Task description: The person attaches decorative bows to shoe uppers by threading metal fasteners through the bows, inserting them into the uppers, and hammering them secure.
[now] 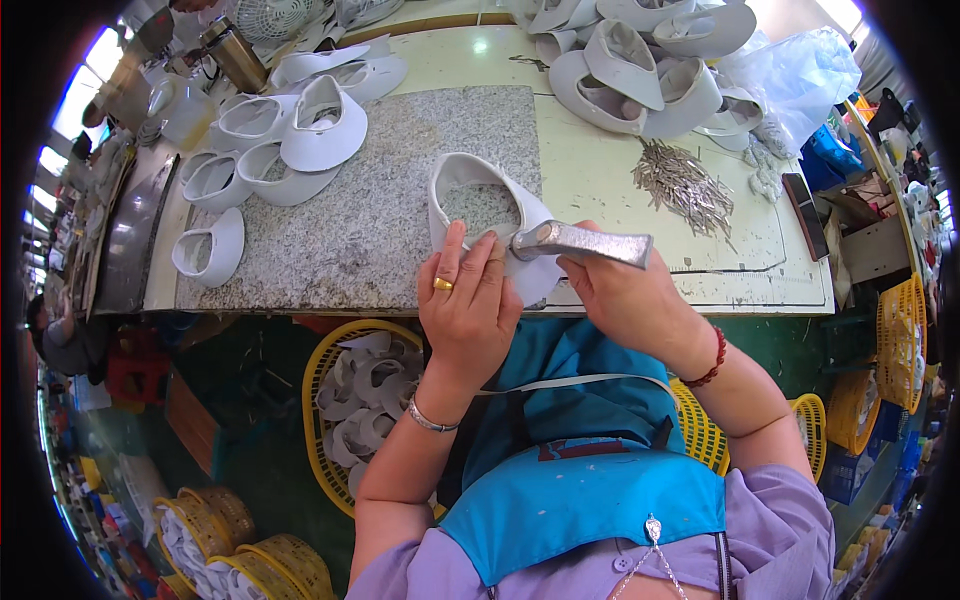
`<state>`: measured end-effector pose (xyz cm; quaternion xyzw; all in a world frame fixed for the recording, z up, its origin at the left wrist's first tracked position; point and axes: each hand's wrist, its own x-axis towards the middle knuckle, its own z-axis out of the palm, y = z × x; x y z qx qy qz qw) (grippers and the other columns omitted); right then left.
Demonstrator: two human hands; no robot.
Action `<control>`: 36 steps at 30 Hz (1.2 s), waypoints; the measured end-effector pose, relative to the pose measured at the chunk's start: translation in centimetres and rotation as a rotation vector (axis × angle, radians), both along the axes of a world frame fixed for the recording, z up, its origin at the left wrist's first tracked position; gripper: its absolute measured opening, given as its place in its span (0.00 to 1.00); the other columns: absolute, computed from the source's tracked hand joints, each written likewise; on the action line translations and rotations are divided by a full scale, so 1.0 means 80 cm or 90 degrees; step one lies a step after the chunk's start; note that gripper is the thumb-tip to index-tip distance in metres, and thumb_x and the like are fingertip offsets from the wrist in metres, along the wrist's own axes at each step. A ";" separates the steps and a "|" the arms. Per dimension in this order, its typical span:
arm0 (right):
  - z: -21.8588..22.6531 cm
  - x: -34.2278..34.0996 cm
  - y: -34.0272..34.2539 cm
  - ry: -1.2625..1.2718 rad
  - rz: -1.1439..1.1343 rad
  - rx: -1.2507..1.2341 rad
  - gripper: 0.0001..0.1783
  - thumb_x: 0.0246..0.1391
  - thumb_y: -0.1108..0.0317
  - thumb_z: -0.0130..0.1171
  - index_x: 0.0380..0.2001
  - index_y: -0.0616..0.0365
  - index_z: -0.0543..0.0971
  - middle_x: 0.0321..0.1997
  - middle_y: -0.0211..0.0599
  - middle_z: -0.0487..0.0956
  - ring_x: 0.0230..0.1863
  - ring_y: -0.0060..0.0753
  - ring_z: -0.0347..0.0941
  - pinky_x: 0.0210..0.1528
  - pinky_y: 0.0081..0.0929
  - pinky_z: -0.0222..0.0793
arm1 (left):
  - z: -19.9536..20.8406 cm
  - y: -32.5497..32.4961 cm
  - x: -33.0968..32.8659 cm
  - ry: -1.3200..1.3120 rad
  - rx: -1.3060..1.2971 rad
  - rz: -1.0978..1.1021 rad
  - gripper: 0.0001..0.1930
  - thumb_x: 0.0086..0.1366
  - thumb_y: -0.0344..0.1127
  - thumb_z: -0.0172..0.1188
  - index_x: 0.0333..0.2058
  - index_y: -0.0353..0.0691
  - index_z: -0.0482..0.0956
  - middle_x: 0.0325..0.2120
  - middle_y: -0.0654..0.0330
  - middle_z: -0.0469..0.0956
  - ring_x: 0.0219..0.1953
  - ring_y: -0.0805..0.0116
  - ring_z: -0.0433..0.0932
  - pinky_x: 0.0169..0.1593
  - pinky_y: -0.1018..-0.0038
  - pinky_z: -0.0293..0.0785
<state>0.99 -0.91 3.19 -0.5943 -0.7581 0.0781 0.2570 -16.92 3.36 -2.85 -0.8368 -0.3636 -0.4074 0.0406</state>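
Note:
A white shoe upper (448, 192), rounded with an oval opening, lies at the front edge of the worktable. My left hand (465, 295), with a gold ring, holds the near rim of this upper, its fingertips bent over the edge. In my right hand (635, 305) is a hammer with a silver metal head (590, 243); its handle is hidden under the hand. One end of the head touches or nearly touches the upper, close to my left fingertips. More white uppers (325, 140) stand to the left on the grey speckled slab (400, 140).
Thin metal strips (685, 190) are heaped on the table's right. Behind them sit stacked white uppers (610, 80) and a clear plastic bag (795, 80). A dark bar (805, 215) lies at the right edge. Below the table stands a yellow basket (318, 400) of white pieces.

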 end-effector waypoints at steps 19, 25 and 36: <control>0.011 -0.001 0.006 -0.051 -0.006 -0.006 0.09 0.53 0.69 0.52 0.36 0.58 0.77 0.30 0.42 0.76 0.26 0.46 0.74 0.26 0.36 0.70 | 0.000 -0.001 0.002 0.002 0.001 -0.003 0.15 0.56 0.32 0.52 0.40 0.32 0.78 0.43 0.56 0.77 0.57 0.53 0.67 0.54 0.62 0.60; 0.024 0.014 0.014 -0.082 0.026 0.143 0.09 0.53 0.67 0.51 0.36 0.58 0.77 0.30 0.43 0.76 0.28 0.44 0.75 0.26 0.37 0.70 | 0.001 -0.005 0.003 0.012 -0.007 0.007 0.15 0.57 0.32 0.51 0.40 0.31 0.78 0.44 0.56 0.76 0.58 0.53 0.66 0.55 0.62 0.59; 0.006 0.015 0.006 -0.004 0.027 0.041 0.10 0.54 0.66 0.51 0.36 0.58 0.77 0.24 0.44 0.77 0.23 0.49 0.73 0.28 0.41 0.70 | 0.024 0.000 0.005 0.176 0.098 0.026 0.16 0.53 0.33 0.55 0.41 0.35 0.77 0.41 0.55 0.75 0.51 0.49 0.72 0.38 0.64 0.72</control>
